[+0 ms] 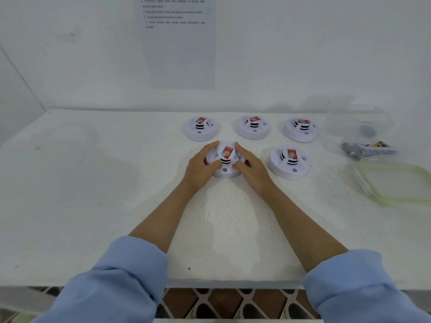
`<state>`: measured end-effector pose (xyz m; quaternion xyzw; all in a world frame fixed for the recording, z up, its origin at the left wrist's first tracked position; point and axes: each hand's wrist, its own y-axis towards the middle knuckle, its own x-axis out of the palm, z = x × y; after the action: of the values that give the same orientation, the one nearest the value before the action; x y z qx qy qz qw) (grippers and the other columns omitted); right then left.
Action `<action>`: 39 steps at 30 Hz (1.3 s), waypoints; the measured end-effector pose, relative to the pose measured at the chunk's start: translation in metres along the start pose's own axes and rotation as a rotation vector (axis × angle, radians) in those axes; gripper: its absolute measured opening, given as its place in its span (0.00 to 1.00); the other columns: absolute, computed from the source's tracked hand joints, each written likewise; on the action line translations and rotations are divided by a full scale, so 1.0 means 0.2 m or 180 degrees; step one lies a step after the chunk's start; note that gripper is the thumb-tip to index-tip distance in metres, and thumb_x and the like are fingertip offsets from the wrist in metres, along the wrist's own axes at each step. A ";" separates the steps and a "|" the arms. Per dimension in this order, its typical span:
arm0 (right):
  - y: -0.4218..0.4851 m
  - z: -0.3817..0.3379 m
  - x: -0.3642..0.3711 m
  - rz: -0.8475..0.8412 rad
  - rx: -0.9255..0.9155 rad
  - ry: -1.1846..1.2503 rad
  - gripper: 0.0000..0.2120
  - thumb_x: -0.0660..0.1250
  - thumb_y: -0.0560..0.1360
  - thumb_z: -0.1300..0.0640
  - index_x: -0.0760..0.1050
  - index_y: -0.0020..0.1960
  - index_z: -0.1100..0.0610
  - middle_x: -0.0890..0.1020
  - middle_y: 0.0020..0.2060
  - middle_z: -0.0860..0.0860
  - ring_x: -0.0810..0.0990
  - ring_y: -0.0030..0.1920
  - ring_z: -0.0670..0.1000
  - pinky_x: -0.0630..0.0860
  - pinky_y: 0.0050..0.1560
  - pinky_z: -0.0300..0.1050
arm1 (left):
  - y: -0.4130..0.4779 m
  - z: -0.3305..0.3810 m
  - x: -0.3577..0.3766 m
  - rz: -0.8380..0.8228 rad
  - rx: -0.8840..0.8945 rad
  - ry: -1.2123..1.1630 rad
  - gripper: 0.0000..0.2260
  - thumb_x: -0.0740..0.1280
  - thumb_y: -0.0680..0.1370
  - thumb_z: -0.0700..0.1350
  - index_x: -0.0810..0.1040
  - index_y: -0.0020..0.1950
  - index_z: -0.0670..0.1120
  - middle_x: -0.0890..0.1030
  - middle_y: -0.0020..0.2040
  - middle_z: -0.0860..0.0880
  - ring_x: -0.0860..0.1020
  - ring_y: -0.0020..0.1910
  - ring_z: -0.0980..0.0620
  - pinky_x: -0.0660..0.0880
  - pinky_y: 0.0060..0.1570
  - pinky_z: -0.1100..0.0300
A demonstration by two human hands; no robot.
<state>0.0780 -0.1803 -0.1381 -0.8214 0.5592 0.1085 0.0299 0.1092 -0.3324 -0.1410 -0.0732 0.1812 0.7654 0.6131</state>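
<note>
while both of my hands clasp the smoke detector [226, 153], it sits flat on the tabletop [105, 194] right between them. my left hand [201, 165] curls round its left rim, and my right hand [250, 166] mirrors that on the right rim. i take the step to be lifting this unit or twisting its body loose. so i'd keep the squeeze even on both sides and hold the broad base rather than the raised centre with the red sticker. i'd also keep my thumbs off the small grey button on the near face. raising it straight up should keep it from knocking the neighbour detector [289, 162] just right of my right hand, or the far row of detectors [253, 127] beyond my fingertips.

the underside is hidden, so i cannot tell whether a cover or battery door is there. my palms hide most of the side wall. well off to the right of my right hand, the clear containers [367, 149] are blurred. the dark things inside may be batteries, though i can't be sure. the printed sheet [179, 43] on the wall, well beyond my hands, is cut off at the top and too soft to read.
</note>
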 end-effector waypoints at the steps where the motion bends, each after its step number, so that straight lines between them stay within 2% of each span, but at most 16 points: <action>1: 0.00 0.00 0.00 0.0009 0.0035 -0.0090 0.24 0.58 0.77 0.63 0.62 0.72 0.52 0.66 0.71 0.50 0.65 0.70 0.48 0.65 0.68 0.42 | 0.00 0.00 0.00 0.0016 -0.0007 0.0049 0.21 0.64 0.77 0.40 0.68 0.69 0.46 0.73 0.67 0.48 0.71 0.65 0.51 0.67 0.60 0.62; 4: 0.00 -0.01 0.01 0.0006 0.0101 -0.0296 0.23 0.58 0.77 0.61 0.62 0.72 0.51 0.64 0.72 0.49 0.62 0.72 0.48 0.60 0.71 0.44 | 0.00 0.00 0.00 0.0053 -0.0040 0.0144 0.19 0.65 0.76 0.39 0.70 0.68 0.45 0.74 0.66 0.48 0.72 0.62 0.53 0.67 0.59 0.63; 7: -0.01 -0.02 0.01 -0.0012 0.0083 -0.0334 0.23 0.57 0.78 0.61 0.61 0.72 0.52 0.64 0.72 0.49 0.63 0.71 0.48 0.61 0.67 0.39 | 0.00 0.01 0.00 0.0035 -0.0053 0.0154 0.20 0.65 0.76 0.39 0.70 0.68 0.44 0.74 0.66 0.47 0.72 0.62 0.52 0.68 0.59 0.62; 11: -0.02 -0.05 0.00 -0.0001 0.0085 -0.0073 0.23 0.59 0.78 0.60 0.61 0.72 0.52 0.65 0.71 0.48 0.64 0.67 0.44 0.61 0.62 0.36 | 0.01 0.02 0.01 0.0095 -0.0144 0.0158 0.20 0.63 0.78 0.41 0.68 0.69 0.45 0.71 0.69 0.47 0.69 0.67 0.49 0.66 0.64 0.58; 13: -0.02 -0.06 -0.01 0.0021 0.0128 0.0118 0.24 0.59 0.78 0.59 0.60 0.72 0.51 0.63 0.72 0.47 0.61 0.67 0.42 0.59 0.63 0.37 | 0.01 0.02 -0.01 0.0238 -0.0232 -0.0029 0.19 0.62 0.78 0.42 0.68 0.69 0.47 0.70 0.69 0.48 0.68 0.68 0.51 0.64 0.63 0.60; 17: 0.03 -0.10 -0.04 0.0134 0.0114 0.0070 0.26 0.63 0.76 0.56 0.60 0.72 0.50 0.61 0.72 0.47 0.59 0.71 0.46 0.58 0.65 0.40 | 0.04 0.04 -0.07 0.0580 -0.0328 -0.0612 0.17 0.64 0.76 0.37 0.72 0.65 0.44 0.74 0.63 0.50 0.69 0.65 0.53 0.65 0.62 0.61; 19: 0.09 -0.13 -0.05 0.0183 0.0076 -0.0075 0.27 0.65 0.75 0.54 0.60 0.72 0.50 0.62 0.72 0.48 0.60 0.71 0.48 0.59 0.66 0.43 | 0.07 0.04 -0.11 0.0652 -0.0295 -0.0597 0.17 0.66 0.75 0.36 0.73 0.63 0.43 0.75 0.60 0.50 0.71 0.62 0.53 0.66 0.62 0.60; 20: 0.13 -0.15 -0.06 0.0164 0.0074 -0.0188 0.28 0.66 0.75 0.54 0.60 0.72 0.50 0.63 0.72 0.49 0.61 0.71 0.49 0.60 0.66 0.44 | 0.09 0.04 -0.14 0.0648 -0.0268 -0.0532 0.18 0.67 0.74 0.36 0.73 0.64 0.43 0.74 0.60 0.50 0.71 0.60 0.55 0.66 0.60 0.61; 22: 0.22 -0.19 -0.07 0.0051 0.0115 -0.0373 0.30 0.68 0.73 0.54 0.60 0.72 0.50 0.65 0.70 0.50 0.63 0.70 0.50 0.62 0.66 0.44 | 0.15 0.04 -0.21 0.0605 -0.0240 -0.0394 0.21 0.69 0.73 0.36 0.71 0.65 0.43 0.73 0.57 0.52 0.70 0.56 0.56 0.66 0.53 0.70; 24: 0.32 -0.21 -0.05 -0.0103 0.0189 -0.0515 0.32 0.70 0.72 0.53 0.61 0.72 0.51 0.66 0.69 0.51 0.65 0.69 0.50 0.63 0.64 0.43 | 0.23 0.04 -0.28 0.0490 -0.0238 -0.0272 0.25 0.71 0.72 0.36 0.69 0.67 0.44 0.71 0.57 0.53 0.69 0.55 0.57 0.66 0.46 0.78; 25: 0.37 -0.22 -0.04 -0.0172 0.0230 -0.0606 0.33 0.71 0.71 0.54 0.60 0.72 0.51 0.67 0.69 0.51 0.65 0.68 0.50 0.64 0.64 0.43 | 0.27 0.04 -0.31 0.0419 -0.0276 -0.0242 0.27 0.72 0.71 0.37 0.68 0.68 0.45 0.70 0.58 0.53 0.69 0.56 0.57 0.67 0.47 0.77; 28: 0.50 -0.23 0.00 -0.0348 0.0332 -0.0845 0.36 0.73 0.70 0.56 0.59 0.72 0.52 0.66 0.69 0.52 0.65 0.68 0.51 0.65 0.61 0.42 | 0.40 -0.01 -0.37 0.0155 -0.0435 -0.0076 0.34 0.75 0.69 0.39 0.63 0.71 0.49 0.67 0.67 0.48 0.64 0.62 0.55 0.64 0.57 0.63; 32: 0.65 -0.21 0.07 -0.0610 0.0439 -0.1048 0.42 0.75 0.67 0.60 0.55 0.74 0.56 0.63 0.72 0.52 0.62 0.71 0.53 0.64 0.65 0.44 | 0.55 -0.05 -0.43 -0.0199 -0.0541 0.0114 0.40 0.76 0.66 0.37 0.59 0.73 0.49 0.64 0.71 0.45 0.64 0.65 0.51 0.64 0.57 0.61; 33: 0.68 -0.21 0.09 -0.0674 0.0489 -0.1108 0.45 0.77 0.65 0.59 0.54 0.74 0.56 0.62 0.72 0.53 0.62 0.71 0.53 0.64 0.65 0.43 | 0.58 -0.06 -0.43 -0.0320 -0.0556 0.0145 0.42 0.77 0.65 0.36 0.58 0.73 0.49 0.63 0.71 0.44 0.64 0.66 0.50 0.65 0.57 0.60; 36: 0.76 -0.20 0.15 -0.0958 0.0648 -0.1195 0.62 0.83 0.50 0.51 0.52 0.74 0.64 0.62 0.72 0.61 0.62 0.72 0.57 0.63 0.64 0.40 | 0.66 -0.09 -0.44 -0.0805 -0.0572 0.0180 0.45 0.77 0.64 0.33 0.54 0.74 0.47 0.66 0.70 0.43 0.66 0.68 0.47 0.68 0.59 0.60; 39: 0.82 -0.15 0.16 -0.0774 0.0510 -0.1563 0.52 0.79 0.60 0.59 0.52 0.74 0.60 0.63 0.72 0.56 0.63 0.71 0.54 0.61 0.71 0.46 | 0.70 -0.12 -0.44 -0.1048 -0.0467 0.0319 0.46 0.76 0.64 0.31 0.53 0.74 0.44 0.68 0.69 0.44 0.69 0.66 0.48 0.68 0.60 0.62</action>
<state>-0.0574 -0.2752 -0.1046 -0.8265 0.4394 0.2552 0.2421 -0.0081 -0.4465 -0.1067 -0.1844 0.1408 0.6613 0.7133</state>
